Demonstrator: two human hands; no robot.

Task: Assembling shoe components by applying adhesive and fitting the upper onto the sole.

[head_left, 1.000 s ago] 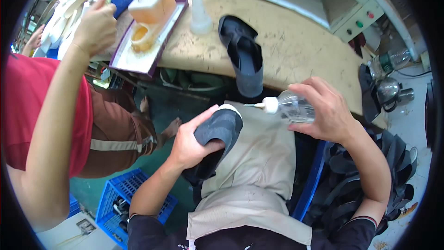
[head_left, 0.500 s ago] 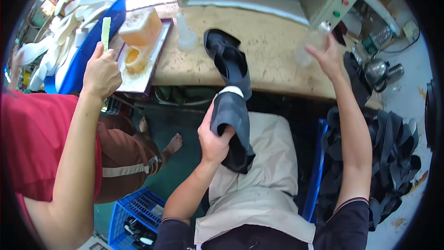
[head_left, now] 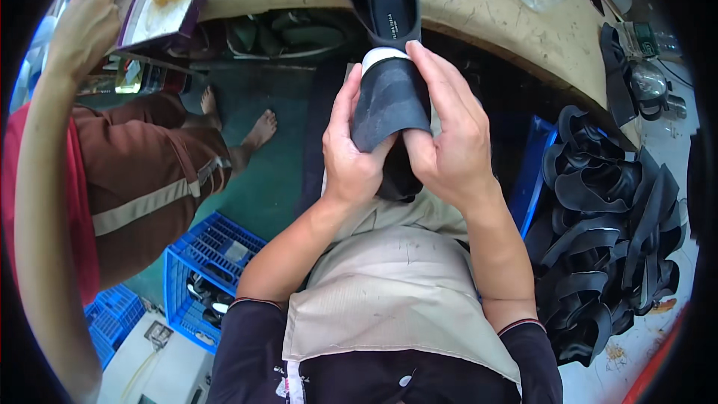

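You've got the dark sole piece (head_left: 389, 101) pinched between both hands over your lap — left hand (head_left: 351, 153) cupping its left edge, right hand (head_left: 449, 142) clasping the right — just below the tabletop (head_left: 486, 7).

1. Soft, even daylight fills the scene; nothing is harshly lit.
2. The pale surface (head_left: 486, 0) at the top looks brightest, slightly washed out.
3. Under it lies deep shadow.
4. Fisheye bending curves its edge, and a black rim darkens the corners.
5. The centre is sharp; the margins smear.
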